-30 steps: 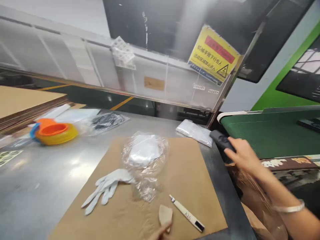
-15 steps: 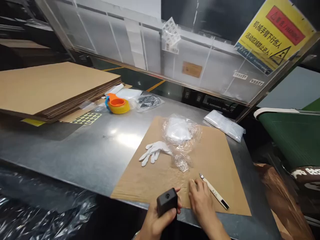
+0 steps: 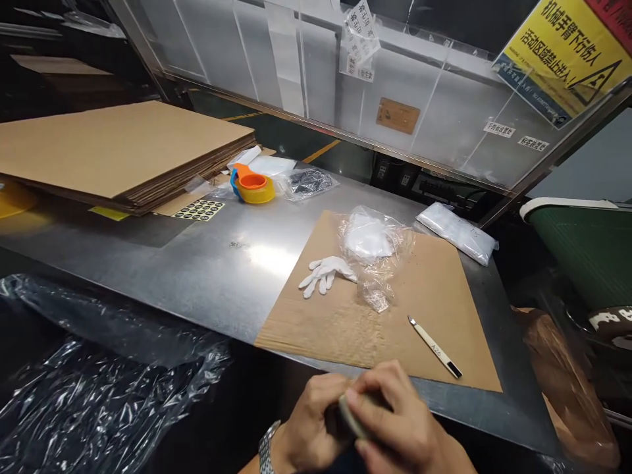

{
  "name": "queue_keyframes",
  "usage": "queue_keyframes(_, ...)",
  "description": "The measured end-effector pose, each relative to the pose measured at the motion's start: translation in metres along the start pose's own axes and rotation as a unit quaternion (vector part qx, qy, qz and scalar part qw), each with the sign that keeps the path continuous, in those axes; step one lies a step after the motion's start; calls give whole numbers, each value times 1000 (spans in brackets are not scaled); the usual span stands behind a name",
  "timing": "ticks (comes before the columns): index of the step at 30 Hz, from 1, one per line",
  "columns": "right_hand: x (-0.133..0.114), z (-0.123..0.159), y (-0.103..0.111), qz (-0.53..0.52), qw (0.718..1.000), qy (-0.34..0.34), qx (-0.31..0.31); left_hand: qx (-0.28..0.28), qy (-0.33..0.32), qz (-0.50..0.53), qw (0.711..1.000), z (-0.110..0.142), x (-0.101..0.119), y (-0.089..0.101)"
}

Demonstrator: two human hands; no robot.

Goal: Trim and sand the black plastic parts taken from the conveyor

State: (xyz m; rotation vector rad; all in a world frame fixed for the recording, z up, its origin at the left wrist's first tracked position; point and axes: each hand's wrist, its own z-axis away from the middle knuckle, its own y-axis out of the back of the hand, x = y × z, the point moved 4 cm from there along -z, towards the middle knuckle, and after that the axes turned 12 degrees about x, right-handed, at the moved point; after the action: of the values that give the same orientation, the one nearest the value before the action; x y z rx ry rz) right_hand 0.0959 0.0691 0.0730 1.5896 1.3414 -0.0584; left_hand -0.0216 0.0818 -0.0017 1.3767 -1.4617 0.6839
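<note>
Both of my hands are together just in front of the table's near edge. My left hand (image 3: pixel 313 421) is closed around a dark block-shaped item, mostly hidden by the fingers. My right hand (image 3: pixel 405 418) is closed too, its thumb and fingers pressed on a pale, rounded edge (image 3: pixel 351 416) between the hands. Whether that edge belongs to the dark item I cannot tell. Beyond my right hand, a beige utility knife (image 3: pixel 434 347) marked A26 lies on a cardboard sheet (image 3: pixel 320 326). A white glove (image 3: pixel 326 273) and crumpled clear plastic bags (image 3: pixel 378 289) with white contents also lie on it.
A stack of cardboard sheets (image 3: pixel 148 148) stands at the left, near an orange and yellow tape dispenser (image 3: pixel 254 187). A packet in clear plastic (image 3: pixel 457 232) lies at the back right. Black plastic (image 3: pixel 113 382) hangs below the table (image 3: pixel 207 276), and a green conveyor (image 3: pixel 582 243) is at the right.
My right hand has left the cardboard beside the knife and come to my left hand, closing at the item there. The view has shifted, so the table contents appear higher and further right.
</note>
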Motion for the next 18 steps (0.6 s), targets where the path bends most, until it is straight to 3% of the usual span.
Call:
queue_keyframes(4,5,11,-3,-7,1000,-23,14,-35,37,3,999,11,-1,-2)
queue_keyframes(7,3,16,-4,-35,998,-11,46,-56,118,105,986,15,-3,-8)
queue_keyframes(9,7,20,-6,-71,992,-67,84,-48,188,210,958,16,-4,-13)
queue_keyframes(12,18,33,-17,-130,962,-167,173,39,267,394,879,16,-8,-20)
queue_keyframes(15,24,56,-39,-141,937,-194,253,105,328,551,760,15,-16,-28)
queue_keyframes(18,24,85,-59,-120,933,-199,276,119,397,642,645,15,-25,-31)
